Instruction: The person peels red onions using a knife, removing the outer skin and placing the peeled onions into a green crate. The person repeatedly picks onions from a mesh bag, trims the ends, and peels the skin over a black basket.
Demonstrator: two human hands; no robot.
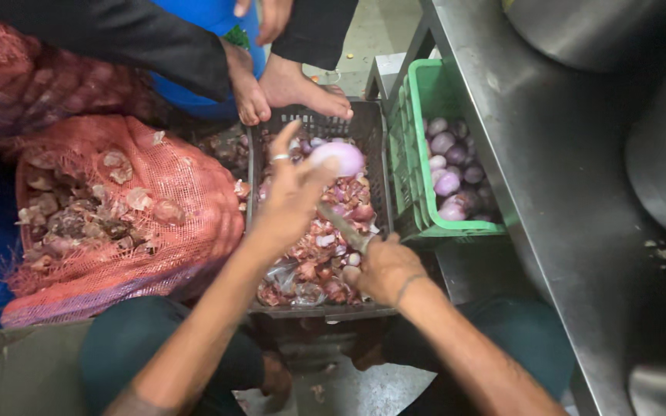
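While the left hand (290,189) grips a peeled onion (337,156) at its fingertips above the dark crate (379,146) of onion skins (325,254), the right hand (383,270) is closed round a knife (344,227) — its blade angled up toward the onion. Beside the crate stands a green crate (414,115) of peeled onions; a red mesh sack (156,208) lies left — another person's bare feet (287,88) rest on the dark crate's far rim.

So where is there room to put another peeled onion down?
The steel counter right of the green crate shows bare surface. The green crate has room above its peeled onions. The dark crate is crowded with onion skins, both hands, the knife and someone's feet.
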